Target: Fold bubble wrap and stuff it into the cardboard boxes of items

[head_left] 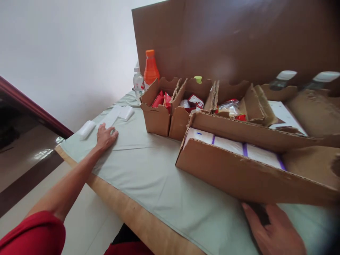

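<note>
My left hand (106, 137) rests at the left of the cloth-covered table, fingers spread and touching the near end of a thin clear plastic sheet (111, 116). Beside it lie a folded plastic packet (86, 129) on the left and another (125, 112) behind. At the lower right, my right hand (275, 228) is just in front of the long cardboard box (225, 166), thumb and fingers apart around a dark patch I cannot make out. White packs with purple bands (230, 145) lie in that box.
Behind stand cardboard bins (157, 122) with red packets (158, 100) and other packaged goods. An orange bottle (151, 69) and a clear bottle (138, 83) are at the back. A tall cardboard panel (212, 42) rises behind. The table's wooden edge (127, 207) runs along the front.
</note>
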Demonstrator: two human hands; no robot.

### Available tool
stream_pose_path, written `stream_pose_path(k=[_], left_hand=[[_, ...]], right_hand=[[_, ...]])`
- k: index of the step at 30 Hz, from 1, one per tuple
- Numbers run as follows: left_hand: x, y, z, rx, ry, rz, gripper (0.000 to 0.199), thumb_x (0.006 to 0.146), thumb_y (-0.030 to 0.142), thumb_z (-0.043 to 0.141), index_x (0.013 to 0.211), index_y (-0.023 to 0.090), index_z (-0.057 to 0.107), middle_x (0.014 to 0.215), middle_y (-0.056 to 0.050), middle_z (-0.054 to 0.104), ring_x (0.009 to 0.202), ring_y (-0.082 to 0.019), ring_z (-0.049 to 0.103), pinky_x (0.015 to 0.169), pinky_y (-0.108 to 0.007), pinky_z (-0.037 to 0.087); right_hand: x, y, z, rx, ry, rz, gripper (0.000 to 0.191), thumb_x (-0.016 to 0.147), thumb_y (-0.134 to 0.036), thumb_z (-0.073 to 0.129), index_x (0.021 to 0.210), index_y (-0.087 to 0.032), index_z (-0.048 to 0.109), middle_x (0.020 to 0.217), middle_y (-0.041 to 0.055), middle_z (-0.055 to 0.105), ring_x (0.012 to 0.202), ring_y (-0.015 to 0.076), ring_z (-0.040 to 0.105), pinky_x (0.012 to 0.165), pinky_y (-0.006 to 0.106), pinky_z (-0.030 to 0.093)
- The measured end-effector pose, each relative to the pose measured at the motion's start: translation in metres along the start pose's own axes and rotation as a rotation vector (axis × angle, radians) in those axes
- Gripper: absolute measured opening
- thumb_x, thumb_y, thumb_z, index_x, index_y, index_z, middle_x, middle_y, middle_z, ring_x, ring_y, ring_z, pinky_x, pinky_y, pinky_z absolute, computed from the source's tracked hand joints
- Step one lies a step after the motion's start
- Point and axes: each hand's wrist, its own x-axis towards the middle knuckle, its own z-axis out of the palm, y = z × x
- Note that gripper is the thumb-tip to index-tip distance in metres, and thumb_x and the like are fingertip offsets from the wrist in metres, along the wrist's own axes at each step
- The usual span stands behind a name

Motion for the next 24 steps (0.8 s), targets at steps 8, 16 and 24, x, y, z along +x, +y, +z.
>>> stream_pose_path(k=[8, 16, 24], left_hand=[[-0.006, 0.0, 0.001, 0.088, -0.003, 0.063, 0.042, 0.089, 0.031, 0.05, 0.12, 0.006, 0.064, 0.142, -0.029, 0.058, 0.142, -0.043, 0.044, 0.117, -0.062, 0.029], [-0.164, 0.048, -0.038, -0.223, -0.167, 0.585, 0.022, 0.09, 0.029, 0.056, 0.092, 0.024, 0.077, 0.096, -0.008, 0.078, 0.093, -0.024, 0.074, 0.086, -0.037, 0.059], [-0.24, 0.164, -0.064, -0.608, -0.891, 1.024, 0.028, 0.083, 0.009, 0.056, 0.098, 0.021, 0.076, 0.092, -0.008, 0.078, 0.095, -0.025, 0.074, 0.086, -0.037, 0.06]], right_hand=[[0.0, -0.002, 0.0, -0.039, 0.031, 0.023, 0.026, 0.085, -0.055, 0.054, 0.091, -0.03, 0.057, 0.091, 0.0129, 0.069, 0.089, 0.0386, 0.068, 0.069, 0.051, 0.054], [-0.001, 0.006, -0.015, 0.0, 0.025, 0.012, 0.044, 0.081, -0.062, 0.052, 0.099, -0.025, 0.066, 0.115, 0.0163, 0.073, 0.08, 0.0351, 0.071, 0.064, 0.051, 0.056], [-0.072, -0.08, -0.048, 0.234, -0.16, -0.584, 0.066, 0.089, -0.038, 0.072, 0.15, -0.033, 0.047, 0.146, 0.0111, 0.061, 0.132, 0.0323, 0.06, 0.107, 0.051, 0.052]])
